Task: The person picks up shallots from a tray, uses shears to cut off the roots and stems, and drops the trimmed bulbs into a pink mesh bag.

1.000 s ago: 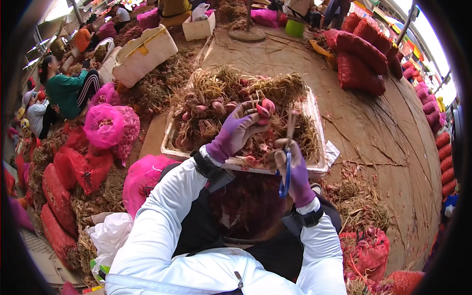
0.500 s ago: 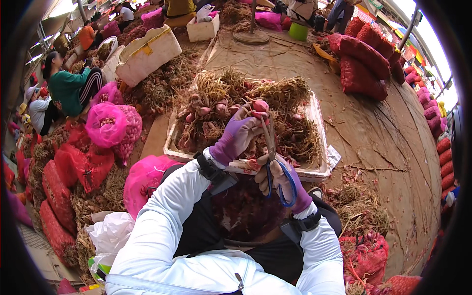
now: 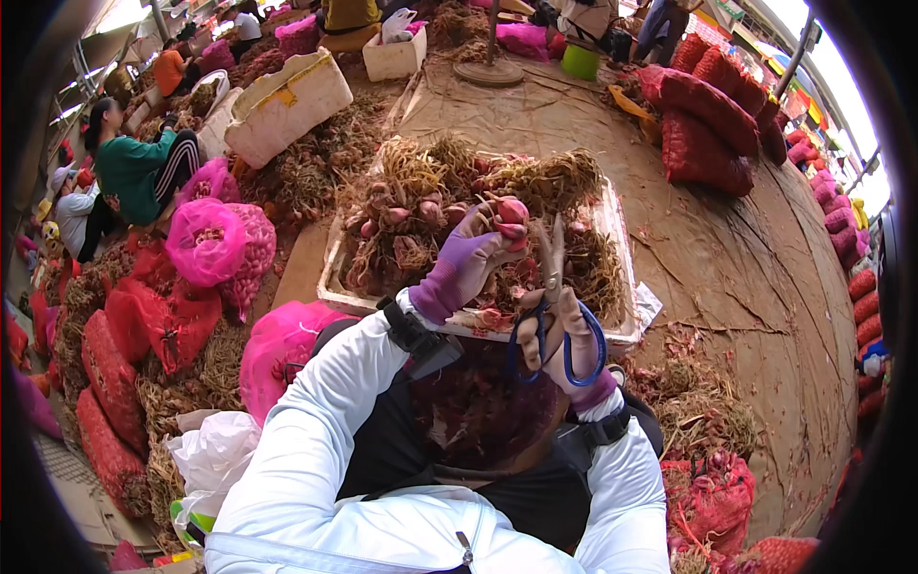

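My left hand (image 3: 467, 260), in a purple and pale glove, is closed around a small bunch of red shallots (image 3: 512, 212) above the box. In my gloved right hand (image 3: 577, 349) are scissors (image 3: 552, 273) with blue handle loops, fingers through the loops. The blades point up and away, slightly apart, just right of the shallots and not touching them. Under both hands stands a white foam box (image 3: 626, 287) heaped with shallots and their dry brown stalks (image 3: 445, 177).
Pink mesh bags (image 3: 251, 253) and red net sacks (image 3: 113, 402) lie at my left. A tilted white foam box (image 3: 292, 105) stands beyond, near a seated person in green (image 3: 139, 167). Full red sacks (image 3: 703, 143) are stacked far right on the brown tarp (image 3: 708, 268).
My right hand has moved a little to the right with the scissors, away from the shallots. The scissor blades and handles have spread. My left hand has barely shifted.
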The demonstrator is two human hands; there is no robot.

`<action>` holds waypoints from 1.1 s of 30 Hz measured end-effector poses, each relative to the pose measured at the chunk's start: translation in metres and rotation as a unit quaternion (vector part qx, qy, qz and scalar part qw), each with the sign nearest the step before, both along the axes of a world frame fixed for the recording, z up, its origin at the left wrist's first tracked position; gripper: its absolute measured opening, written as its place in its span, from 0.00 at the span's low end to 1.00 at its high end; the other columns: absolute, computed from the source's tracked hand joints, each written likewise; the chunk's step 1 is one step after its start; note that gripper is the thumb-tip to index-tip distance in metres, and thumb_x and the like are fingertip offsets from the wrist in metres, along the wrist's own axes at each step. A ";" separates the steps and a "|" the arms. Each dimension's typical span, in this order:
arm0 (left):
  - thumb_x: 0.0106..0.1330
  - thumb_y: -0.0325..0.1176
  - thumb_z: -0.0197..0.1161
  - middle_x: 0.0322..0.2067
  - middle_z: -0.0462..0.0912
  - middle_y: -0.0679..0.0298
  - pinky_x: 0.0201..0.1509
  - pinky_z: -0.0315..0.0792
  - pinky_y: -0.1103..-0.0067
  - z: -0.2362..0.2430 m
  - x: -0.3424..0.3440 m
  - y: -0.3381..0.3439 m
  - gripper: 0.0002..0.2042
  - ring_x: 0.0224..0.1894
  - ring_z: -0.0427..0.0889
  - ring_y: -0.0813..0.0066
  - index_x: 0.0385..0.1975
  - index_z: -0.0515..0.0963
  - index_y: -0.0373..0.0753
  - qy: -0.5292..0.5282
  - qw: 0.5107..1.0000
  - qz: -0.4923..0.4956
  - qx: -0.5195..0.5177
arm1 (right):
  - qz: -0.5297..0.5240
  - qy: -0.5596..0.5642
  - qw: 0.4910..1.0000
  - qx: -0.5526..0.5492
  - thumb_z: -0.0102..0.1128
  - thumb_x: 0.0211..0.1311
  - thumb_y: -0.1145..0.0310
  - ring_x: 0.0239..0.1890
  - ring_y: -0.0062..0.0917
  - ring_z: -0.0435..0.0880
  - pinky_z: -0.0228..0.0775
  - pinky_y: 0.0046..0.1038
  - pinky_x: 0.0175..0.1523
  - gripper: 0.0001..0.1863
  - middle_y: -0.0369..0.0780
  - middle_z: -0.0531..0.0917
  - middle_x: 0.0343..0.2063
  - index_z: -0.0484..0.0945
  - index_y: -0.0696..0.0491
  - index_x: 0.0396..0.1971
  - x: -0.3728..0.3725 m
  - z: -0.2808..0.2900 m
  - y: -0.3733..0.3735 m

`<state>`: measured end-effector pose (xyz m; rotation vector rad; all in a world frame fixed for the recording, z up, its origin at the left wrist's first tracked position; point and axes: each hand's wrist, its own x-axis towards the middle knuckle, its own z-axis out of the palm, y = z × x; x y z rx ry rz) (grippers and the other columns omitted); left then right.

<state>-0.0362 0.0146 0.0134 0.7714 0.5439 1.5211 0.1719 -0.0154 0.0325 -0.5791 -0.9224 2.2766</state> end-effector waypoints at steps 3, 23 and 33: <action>0.64 0.19 0.49 0.46 0.76 0.65 0.56 0.73 0.74 -0.001 0.007 0.000 0.18 0.47 0.77 0.77 0.54 0.67 0.37 0.059 0.997 0.000 0.040 | -0.217 -0.183 0.935 0.212 0.65 0.60 0.64 0.26 0.20 0.79 0.72 0.25 0.33 0.20 0.38 0.81 0.34 0.70 0.54 0.47 -0.014 -0.013 0.002; 0.60 0.19 0.57 0.50 0.74 0.61 0.59 0.67 0.78 -0.036 0.056 -0.020 0.20 0.54 0.73 0.73 0.54 0.69 0.36 0.384 0.892 0.215 0.098 | -0.364 -0.357 0.544 0.667 0.60 0.48 0.80 0.30 0.39 0.80 0.72 0.35 0.35 0.17 0.42 0.80 0.29 0.73 0.52 0.40 -0.021 0.001 0.019; 0.61 0.20 0.57 0.42 0.75 0.64 0.54 0.70 0.80 -0.013 0.050 -0.011 0.17 0.49 0.73 0.77 0.51 0.72 0.34 0.202 0.971 0.113 0.064 | -0.366 -0.212 0.828 0.369 0.58 0.55 0.80 0.31 0.16 0.78 0.71 0.19 0.38 0.15 0.34 0.81 0.30 0.71 0.57 0.44 -0.011 -0.007 0.033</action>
